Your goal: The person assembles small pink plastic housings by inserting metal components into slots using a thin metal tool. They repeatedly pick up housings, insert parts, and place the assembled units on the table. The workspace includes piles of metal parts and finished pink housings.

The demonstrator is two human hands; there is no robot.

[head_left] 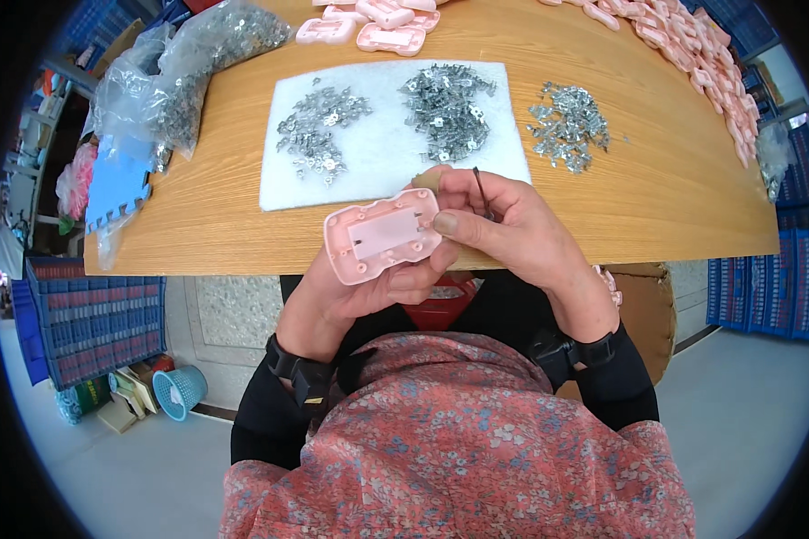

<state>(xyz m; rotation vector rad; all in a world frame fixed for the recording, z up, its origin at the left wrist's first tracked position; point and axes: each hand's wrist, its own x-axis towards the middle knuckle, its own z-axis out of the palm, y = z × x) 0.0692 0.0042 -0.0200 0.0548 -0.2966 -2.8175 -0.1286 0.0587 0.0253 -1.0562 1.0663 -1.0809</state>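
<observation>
A pink plastic shell [382,235] with a rounded, wavy outline rests in my left hand [333,305], whose fingers curl under and behind it. Its hollow inner side faces up, showing small round posts, a flat rectangular middle and small dark metal bits at both ends of that rectangle. My right hand [530,234] is closed at the shell's right end, its thumb by the rim. A thin dark tool [483,190] sticks up between its fingers; its tip is hidden. One fingertip wears a tan cover [429,181].
On a white foam sheet [382,81] lie two heaps of small metal pieces; a third heap [569,126] is on the wooden table [674,211]. Bags of metal parts [180,85] stand left. Pink shells [391,38] pile at the back and right [692,54]. Blue crates [99,310] flank the table.
</observation>
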